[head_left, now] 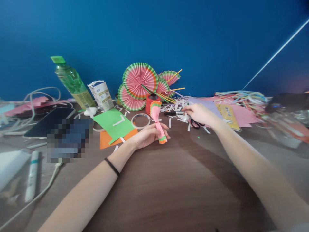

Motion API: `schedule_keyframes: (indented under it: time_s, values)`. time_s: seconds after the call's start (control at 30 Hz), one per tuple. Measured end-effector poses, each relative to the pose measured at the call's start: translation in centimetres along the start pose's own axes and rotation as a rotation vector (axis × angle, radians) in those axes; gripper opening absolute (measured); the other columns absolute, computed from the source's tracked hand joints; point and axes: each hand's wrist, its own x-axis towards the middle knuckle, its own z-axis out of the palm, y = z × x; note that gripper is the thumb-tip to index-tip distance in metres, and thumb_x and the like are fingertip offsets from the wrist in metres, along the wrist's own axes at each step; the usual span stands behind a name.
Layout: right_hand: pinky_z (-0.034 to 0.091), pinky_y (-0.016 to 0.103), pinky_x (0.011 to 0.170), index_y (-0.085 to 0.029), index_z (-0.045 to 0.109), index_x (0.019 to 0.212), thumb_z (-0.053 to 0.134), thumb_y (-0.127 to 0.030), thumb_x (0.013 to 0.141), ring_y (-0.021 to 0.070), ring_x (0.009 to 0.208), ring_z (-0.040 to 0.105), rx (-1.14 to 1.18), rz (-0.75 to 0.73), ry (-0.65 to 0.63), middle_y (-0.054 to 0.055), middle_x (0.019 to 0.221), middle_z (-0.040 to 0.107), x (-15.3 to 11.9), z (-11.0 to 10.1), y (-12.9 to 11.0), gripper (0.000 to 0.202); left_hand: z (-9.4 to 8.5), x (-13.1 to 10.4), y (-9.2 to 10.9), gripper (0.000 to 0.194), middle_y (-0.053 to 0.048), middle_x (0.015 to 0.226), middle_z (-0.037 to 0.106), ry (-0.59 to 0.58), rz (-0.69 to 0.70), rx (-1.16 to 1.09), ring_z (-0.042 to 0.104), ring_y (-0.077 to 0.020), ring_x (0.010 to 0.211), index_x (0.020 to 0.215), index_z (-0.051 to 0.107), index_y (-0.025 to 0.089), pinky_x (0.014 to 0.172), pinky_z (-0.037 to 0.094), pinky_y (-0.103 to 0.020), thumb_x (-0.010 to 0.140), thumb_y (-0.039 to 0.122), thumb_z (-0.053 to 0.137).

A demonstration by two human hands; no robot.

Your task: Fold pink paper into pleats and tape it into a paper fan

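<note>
My left hand [151,133] holds a pleated paper piece [159,125], pink with green and orange ends, tied at its middle and flaring at both ends. My right hand [196,112] reaches in among white paper scraps [180,104], its fingers pressed together; what they pinch, if anything, is too small to tell. Right below it lie scissors with dark handles [196,123]. A black pen [171,113] is just left of its fingertips. Behind my left hand stands a red spool [150,108], partly covered by the pleated paper.
Round pleated fans [140,80] lean near the blue wall. Green paper [113,124], orange paper [105,140] and a tape roll [140,121] lie left of centre. Further left are a green bottle [72,82], a carton [101,95] and cables. Coloured strips [241,96] and pink paper [246,114] are at right.
</note>
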Motion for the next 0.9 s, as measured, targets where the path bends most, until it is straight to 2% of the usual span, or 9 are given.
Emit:
schedule_keyframes:
  time_s: [0.07,0.17,0.2,0.3,0.37,0.47,0.73,0.83,0.9]
  values:
    - [0.043,0.027,0.054,-0.017,0.067,0.086,0.044,-0.016,0.08,0.0155,0.049,0.058,-0.028,0.009,-0.037,0.003,0.056,0.064,-0.1,0.1,-0.8,0.024,0.0,0.0,0.0,0.026,-0.006,0.079,0.064,0.003,0.006,-0.001,0.062,-0.02,0.084,0.094,0.059,0.013,0.072,0.043,-0.031,0.069,0.01,0.056]
    - [0.044,0.028,0.067,-0.016,0.066,0.084,0.048,-0.018,0.078,0.019,0.077,0.061,0.021,-0.107,0.046,0.008,0.086,0.067,-0.4,0.6,-2.2,0.019,0.1,-0.1,0.1,0.025,-0.005,0.078,0.065,0.011,-0.001,-0.001,0.062,-0.0196,0.082,0.094,0.059,0.012,0.072,0.043,-0.03,0.069,0.01,0.055]
    - [0.044,0.029,0.069,-0.016,0.065,0.083,0.048,-0.021,0.079,0.019,0.08,0.06,0.089,-0.148,0.045,0.007,0.089,0.066,-0.5,0.9,-2.8,0.018,0.2,-0.1,0.1,0.025,-0.005,0.078,0.065,0.01,-0.003,0.001,0.063,-0.0193,0.082,0.094,0.059,0.012,0.073,0.044,-0.03,0.069,0.01,0.055]
    - [0.043,0.028,0.067,-0.017,0.06,0.079,0.05,-0.03,0.081,0.0153,0.071,0.057,0.331,-0.257,-0.113,0.003,0.078,0.064,-1.3,1.7,-4.6,0.016,0.3,-0.1,0.2,0.024,-0.005,0.078,0.066,0.002,0.001,0.011,0.063,-0.018,0.08,0.094,0.06,0.012,0.075,0.044,-0.029,0.071,0.01,0.054]
    - [0.042,0.027,0.067,-0.017,0.056,0.076,0.054,-0.032,0.079,0.014,0.07,0.055,0.433,-0.323,-0.108,0.001,0.076,0.061,-2.0,2.1,-5.8,0.015,0.4,0.0,0.2,0.02,-0.005,0.078,0.066,0.003,0.008,0.025,0.063,-0.0169,0.079,0.09,0.06,0.012,0.076,0.044,-0.029,0.071,0.01,0.054]
    - [0.04,0.027,0.064,-0.017,0.053,0.072,0.056,-0.034,0.078,0.0128,0.067,0.052,0.485,-0.348,-0.121,0.0,0.073,0.057,-2.6,2.6,-6.9,0.018,0.6,0.0,0.1,0.011,-0.006,0.077,0.066,0.012,0.011,0.058,0.063,-0.0158,0.077,0.08,0.06,0.011,0.08,0.044,-0.03,0.071,0.01,0.054]
    - [0.032,0.025,0.055,-0.017,0.052,0.07,0.059,-0.035,0.075,0.0092,0.056,0.04,0.489,-0.278,-0.1,-0.004,0.061,0.043,-2.3,4.5,-6.6,0.02,0.4,0.1,-0.3,0.015,-0.007,0.077,0.066,-0.014,0.019,0.109,0.062,-0.0162,0.077,0.086,0.059,0.011,0.077,0.044,-0.029,0.072,0.013,0.056]
    - [0.029,0.024,0.054,-0.017,0.051,0.067,0.062,-0.037,0.071,0.0083,0.055,0.036,0.594,-0.216,-0.133,-0.006,0.059,0.037,-2.1,4.9,-6.5,0.024,0.3,0.2,-0.4,0.013,-0.006,0.077,0.065,-0.021,0.024,0.125,0.061,-0.0151,0.074,0.084,0.058,0.012,0.073,0.044,-0.028,0.072,0.014,0.055]
    - [0.029,0.025,0.055,-0.017,0.051,0.066,0.066,-0.038,0.068,0.0085,0.056,0.037,0.719,-0.163,-0.197,-0.006,0.06,0.038,-2.0,5.0,-6.4,0.026,0.3,0.2,-0.4,0.011,-0.005,0.076,0.064,-0.032,0.015,0.124,0.061,-0.0154,0.074,0.082,0.057,0.012,0.07,0.044,-0.028,0.071,0.014,0.055]
